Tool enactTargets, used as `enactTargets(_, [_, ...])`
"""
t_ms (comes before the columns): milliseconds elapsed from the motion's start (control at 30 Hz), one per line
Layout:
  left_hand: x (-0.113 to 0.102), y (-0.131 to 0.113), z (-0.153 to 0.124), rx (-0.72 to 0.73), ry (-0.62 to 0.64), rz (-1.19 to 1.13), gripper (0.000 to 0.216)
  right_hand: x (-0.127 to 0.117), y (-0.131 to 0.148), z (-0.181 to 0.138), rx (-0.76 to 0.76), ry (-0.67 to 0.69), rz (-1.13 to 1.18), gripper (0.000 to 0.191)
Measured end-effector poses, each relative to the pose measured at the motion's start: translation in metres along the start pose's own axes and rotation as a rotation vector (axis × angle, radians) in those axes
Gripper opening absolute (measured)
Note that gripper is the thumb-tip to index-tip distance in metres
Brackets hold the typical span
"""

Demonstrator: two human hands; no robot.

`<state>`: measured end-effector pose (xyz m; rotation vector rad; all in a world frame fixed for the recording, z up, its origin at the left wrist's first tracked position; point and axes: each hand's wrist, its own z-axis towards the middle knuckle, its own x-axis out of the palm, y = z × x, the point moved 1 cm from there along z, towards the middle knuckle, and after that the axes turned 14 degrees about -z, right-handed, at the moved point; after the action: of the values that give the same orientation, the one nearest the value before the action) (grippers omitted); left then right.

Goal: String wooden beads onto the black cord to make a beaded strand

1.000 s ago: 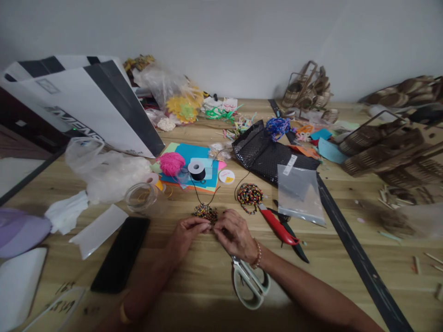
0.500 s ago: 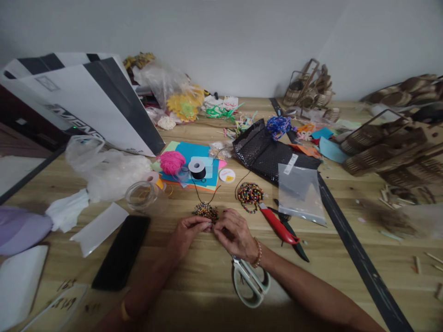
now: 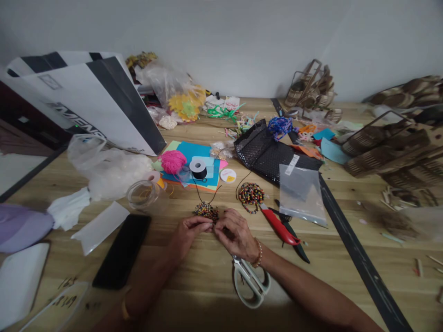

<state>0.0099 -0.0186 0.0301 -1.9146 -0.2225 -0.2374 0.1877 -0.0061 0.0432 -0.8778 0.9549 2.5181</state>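
A piece of multicoloured beadwork [image 3: 206,210] lies on the table, with dark cord running up from it toward a spool of black cord [image 3: 199,170]. At its lower edge my left hand [image 3: 192,231] is closed in a pinch on the beadwork. My right hand [image 3: 238,233] curls at the lower right edge of the same beadwork, thumb and fingers closed together; what lies between them is too small to make out. Under the right wrist rest scissors [image 3: 252,283] with pale handles. A coiled string of coloured beads [image 3: 251,197] sits to the right.
Right of the beads are a red-handled tool [image 3: 280,226] and a clear zip bag [image 3: 302,193]. A black phone [image 3: 122,252] and a clear round container [image 3: 141,193] lie left. Behind are pink yarn [image 3: 173,162], coloured paper [image 3: 187,151] and a black padded envelope [image 3: 266,154].
The view has shifted very slightly. Both hands stay at the lower edge of the beadwork, with almost no visible movement of the fingers.
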Motion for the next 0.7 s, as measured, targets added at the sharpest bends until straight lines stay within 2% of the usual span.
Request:
enactTargets(500, [0.0042,-0.0014,-0.0018,0.040,0.034,0.019,0.011,0.0034,-0.0019,-0.0020,0.020,0.009,0.009,0.009])
enactTargets(700, [0.0053,-0.0043,-0.0022,0.037,0.012,0.020,0.012,0.0016,-0.0018,-0.0009,0.012,0.001,0.033,0.008])
